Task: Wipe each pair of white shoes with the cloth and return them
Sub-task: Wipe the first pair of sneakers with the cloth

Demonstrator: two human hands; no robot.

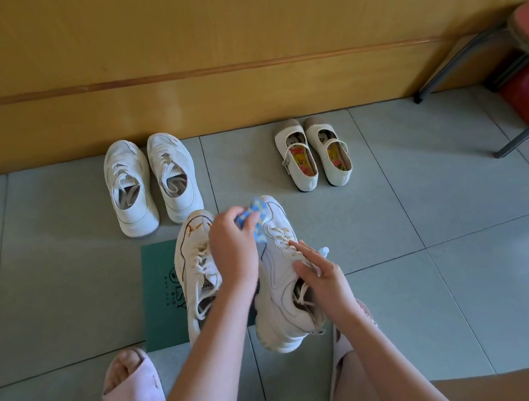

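Cloth [257, 213] bunched in left hand [233, 250] on sneaker [279, 290] toe; right hand [326, 281] seemingly grips its collar, forefinger straight.

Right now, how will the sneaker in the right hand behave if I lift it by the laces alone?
The sneaker will probably be stiff: its thick sole holds shape in the right hand. It is likely bottom-heavy, so it may swing sole-down. The laces look loose, so a poor hold.
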